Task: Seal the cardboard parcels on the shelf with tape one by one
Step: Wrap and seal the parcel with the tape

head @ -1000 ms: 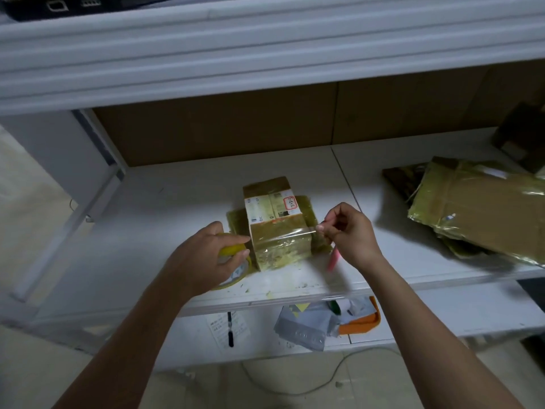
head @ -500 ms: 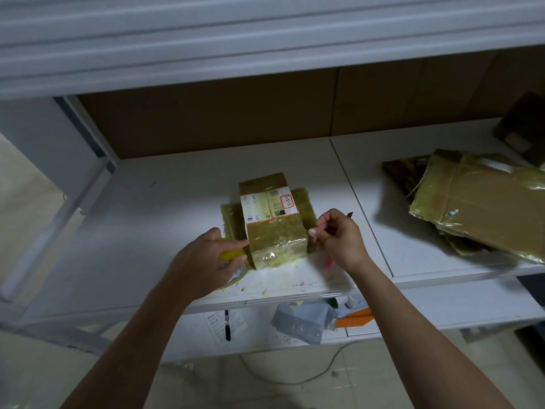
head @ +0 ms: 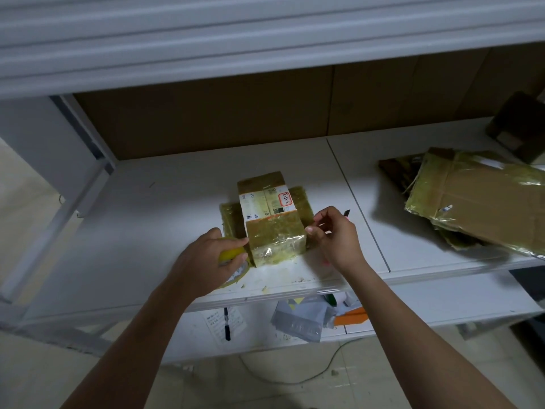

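Left hand [head: 206,262] is down on the shelf [head: 165,208], fingers curled round the yellow tape roll [head: 233,261], holding it just beside the near left corner of the small parcel [head: 271,219]. Right hand [head: 336,237] is up at the parcel's right side, fingertips pinched together at the edge where the glossy tape wraps over; what sits in that pinch is too fine to tell, and a dark blade tip [head: 346,213] pokes out beyond the knuckles.

The white shelf runs wide, bare board to the left and behind the parcel, a seam [head: 354,202] splitting it just right of the right hand. Across that seam, well apart, lies a flat taped carton [head: 483,202] on top of darker flattened packaging [head: 395,172], its near corner reaching the shelf's front edge. Another dark box [head: 519,125] sits at the far right, tucked at the back.

The small parcel stands near the front edge, white label with a red-bordered sticker [head: 286,199] on top, resting on a flat tape-covered piece [head: 230,216]. Bits of tape litter the front lip.

Below, the lower shelf [head: 413,305] holds a grey mailer bag [head: 300,323], an orange piece [head: 351,317] and a paper slip with a black pen [head: 226,323].
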`<state>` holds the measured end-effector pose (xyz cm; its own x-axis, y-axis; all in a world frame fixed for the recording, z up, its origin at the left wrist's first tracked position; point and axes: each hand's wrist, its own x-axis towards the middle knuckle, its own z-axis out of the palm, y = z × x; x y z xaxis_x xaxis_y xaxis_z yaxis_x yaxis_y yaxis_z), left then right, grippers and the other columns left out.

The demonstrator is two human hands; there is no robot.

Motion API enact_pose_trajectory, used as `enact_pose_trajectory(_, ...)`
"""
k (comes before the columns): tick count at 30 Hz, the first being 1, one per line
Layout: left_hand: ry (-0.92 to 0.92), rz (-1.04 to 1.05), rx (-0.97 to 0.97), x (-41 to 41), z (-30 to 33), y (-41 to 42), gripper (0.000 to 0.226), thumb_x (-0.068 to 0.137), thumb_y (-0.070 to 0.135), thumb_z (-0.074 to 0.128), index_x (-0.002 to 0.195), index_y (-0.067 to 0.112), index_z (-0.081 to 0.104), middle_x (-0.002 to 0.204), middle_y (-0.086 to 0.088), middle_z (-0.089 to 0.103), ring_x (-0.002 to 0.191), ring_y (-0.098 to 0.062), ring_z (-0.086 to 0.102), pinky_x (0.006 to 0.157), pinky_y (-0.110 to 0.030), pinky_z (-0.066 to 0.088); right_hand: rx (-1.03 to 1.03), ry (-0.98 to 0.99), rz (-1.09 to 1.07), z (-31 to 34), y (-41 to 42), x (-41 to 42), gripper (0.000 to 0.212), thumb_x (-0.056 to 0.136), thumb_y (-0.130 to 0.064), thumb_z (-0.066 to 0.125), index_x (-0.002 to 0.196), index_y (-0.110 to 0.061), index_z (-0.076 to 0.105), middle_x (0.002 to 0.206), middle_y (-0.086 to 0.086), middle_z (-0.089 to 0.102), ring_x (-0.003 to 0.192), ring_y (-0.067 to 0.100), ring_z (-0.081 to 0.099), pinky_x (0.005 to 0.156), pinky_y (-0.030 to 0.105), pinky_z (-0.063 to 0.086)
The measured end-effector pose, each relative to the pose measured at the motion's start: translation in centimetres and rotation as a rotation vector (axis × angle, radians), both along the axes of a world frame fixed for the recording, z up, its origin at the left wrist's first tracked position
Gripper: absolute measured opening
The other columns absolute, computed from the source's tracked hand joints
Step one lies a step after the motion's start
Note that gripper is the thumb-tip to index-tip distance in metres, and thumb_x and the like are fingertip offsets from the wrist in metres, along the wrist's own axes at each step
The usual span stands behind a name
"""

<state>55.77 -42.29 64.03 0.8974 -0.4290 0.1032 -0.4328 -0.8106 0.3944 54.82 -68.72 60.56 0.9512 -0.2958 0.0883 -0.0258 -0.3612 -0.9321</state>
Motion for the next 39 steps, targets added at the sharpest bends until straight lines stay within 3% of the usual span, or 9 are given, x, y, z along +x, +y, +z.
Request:
enact_pose_trajectory(4, 0.009, 0.007, 0.013, 0.0, -0.1, -0.1, 0.042, 0.094, 0.039, 0.060, 0.135, 0.030, 0.058, 0.081, 0.011, 0.039, 0.078, -0.014, 0.053, 0.060, -0.021, 0.042, -0.119, -0.019, -0.057, 0.1, 0.3, -0.1, 0.016, 0.087, -0.005, 0.067, 0.095, -0.015, 0.059, 0.093, -0.001, 0.064, 0.077, 0.014, 0.061, 0.067, 0.039, 0.055)
enact_pose_trajectory(8, 0.022, 0.013, 0.007, -0.1, -0.1, -0.1, 0.042, 0.094, 0.040, 0.059, 0.135, 0.031, 0.058, 0.081, 0.011, 0.039, 0.074, -0.011, 0.050, 0.059, -0.019, 0.039, -0.495, 0.067, -0.117, -0.7, 0.0, -0.7, 0.028, 0.083, -0.011, 0.070, 0.109, -0.020, 0.065, 0.119, 0.001, 0.057, 0.115, 0.024, 0.045, 0.076, 0.031, 0.042)
enact_pose_trajectory(12, 0.017, 0.014, -0.017, -0.2, -0.3, 0.0, 0.042, 0.094, 0.040, 0.060, 0.134, 0.031, 0.059, 0.080, 0.014, 0.037, 0.070, -0.008, 0.045, 0.057, -0.017, 0.030, -0.113, -0.193, -0.231, -0.4, 0.2, -2.7, 0.023, 0.095, -0.005, 0.055, 0.114, -0.012, 0.067, 0.105, -0.006, 0.065, 0.101, 0.014, 0.064, 0.080, 0.022, 0.050)
enact_pose_trajectory(16, 0.013, 0.012, -0.030, 0.0, -0.4, -0.1, 0.041, 0.093, 0.038, 0.062, 0.133, 0.029, 0.060, 0.079, 0.015, 0.038, 0.068, -0.007, 0.045, 0.057, -0.018, 0.031, 0.116, -0.046, 0.064, -0.8, 3.9, -4.3, 0.047, 0.099, -0.032, 0.052, 0.144, -0.021, 0.044, 0.099, -0.024, 0.061, 0.081, -0.021, 0.055, 0.072, 0.000, 0.039)
enact_pose_trajectory(19, 0.025, 0.010, -0.027, 0.2, -0.2, -0.1, 0.041, 0.093, 0.038, 0.062, 0.133, 0.029, 0.060, 0.080, 0.012, 0.040, 0.073, -0.010, 0.050, 0.060, -0.022, 0.041, 0.100, 0.053, 0.119, -1.0, 4.0, -4.1, 0.056, 0.097, -0.039, 0.053, 0.148, -0.021, 0.038, 0.082, -0.005, 0.066, 0.074, 0.000, 0.060, 0.073, 0.010, 0.045)
enact_pose_trajectory(23, 0.040, 0.024, -0.032, 0.4, -0.3, -0.3, 0.042, 0.092, 0.038, 0.063, 0.132, 0.028, 0.061, 0.081, 0.012, 0.042, 0.077, -0.013, 0.054, 0.067, -0.027, 0.048, -0.190, -0.010, 0.210, -0.2, 2.9, -3.2, 0.062, 0.098, -0.047, 0.048, 0.150, -0.015, 0.036, 0.150, -0.009, 0.037, 0.135, -0.005, 0.030, 0.103, 0.000, 0.019)
enact_pose_trajectory(31, 0.121, 0.067, -0.126, 0.5, -0.5, -0.2, 0.035, 0.090, 0.040, 0.066, 0.123, 0.030, 0.066, 0.088, 0.022, 0.046, 0.084, -0.005, 0.054, 0.066, -0.014, 0.040, -0.410, 0.057, 0.262, 0.6, 3.0, -2.3, 0.061, 0.099, -0.045, 0.048, 0.146, -0.007, 0.040, 0.157, 0.007, 0.030, 0.142, 0.015, 0.033, 0.108, 0.017, 0.024)
enact_pose_trajectory(35, 0.390, 0.127, -0.342, 1.2, 0.6, -0.8, 0.016, 0.099, 0.029, 0.055, 0.102, 0.035, 0.069, 0.109, 0.007, 0.065, 0.102, -0.014, 0.061, 0.092, -0.038, 0.051, -0.443, 0.013, 0.179, 1.8, 4.3, -0.8, 0.037, 0.100, -0.031, 0.049, 0.125, -0.004, 0.056, 0.139, 0.017, 0.053, 0.135, 0.030, 0.044, 0.102, 0.033, 0.041)
enact_pose_trajectory(39, 0.392, 0.186, -0.333, 1.6, 1.0, -1.1, 0.021, 0.095, 0.015, 0.058, 0.101, 0.035, 0.061, 0.115, 0.001, 0.062, 0.101, -0.017, 0.061, 0.080, -0.034, 0.053, -0.364, 0.055, 0.137, 0.9, 6.8, 0.0, 0.061, 0.098, -0.037, 0.052, 0.147, -0.003, 0.036, 0.159, 0.015, 0.021, 0.148, 0.026, 0.019, 0.118, 0.034, 0.024)
